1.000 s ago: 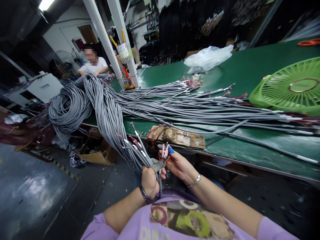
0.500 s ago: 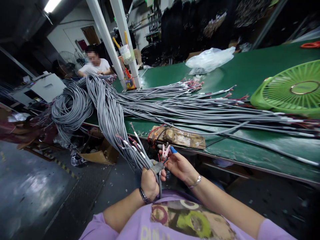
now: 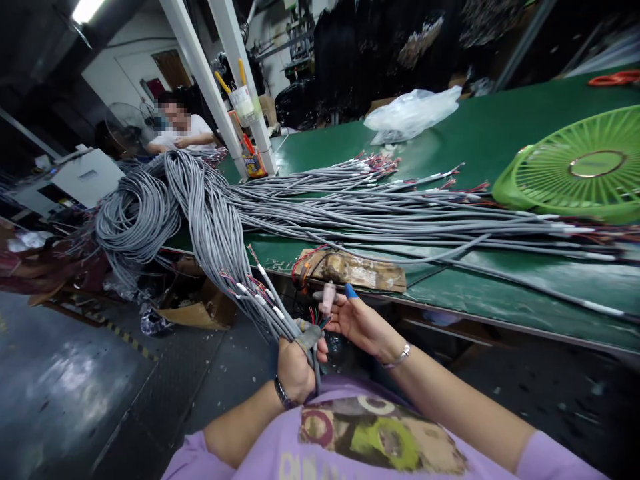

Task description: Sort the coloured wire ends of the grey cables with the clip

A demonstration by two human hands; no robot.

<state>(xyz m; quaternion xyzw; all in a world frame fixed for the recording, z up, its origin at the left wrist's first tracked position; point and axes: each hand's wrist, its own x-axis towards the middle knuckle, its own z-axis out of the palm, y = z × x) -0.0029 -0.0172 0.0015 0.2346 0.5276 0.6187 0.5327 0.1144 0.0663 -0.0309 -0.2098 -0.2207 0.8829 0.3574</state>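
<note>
A thick bundle of grey cables (image 3: 213, 230) hangs over the bench edge towards me. My left hand (image 3: 296, 367) is closed around its near end, with a grey wrap over the thumb area. Stripped ends with white sleeves and thin coloured wires (image 3: 260, 292) fan out just beyond that hand. My right hand (image 3: 367, 328), with a blue cover on one fingertip, is close by on the right. A pink clip (image 3: 328, 298), blurred, is held at its fingers, above some loose red, green and dark wire ends (image 3: 320, 319).
More grey cables (image 3: 350, 217) lie along the green bench (image 3: 500, 133). A wooden block (image 3: 365, 270) with wires sits at its edge. Beyond are a green fan (image 3: 575, 167), a plastic bag (image 3: 415, 113) and a white post (image 3: 240, 87). A person (image 3: 183, 130) sits at the far left.
The pink clip has turned in my right hand, its two-pronged shape no longer showing. My right fingers have spread slightly. My left hand keeps hold of the cables; the view has shifted a little.
</note>
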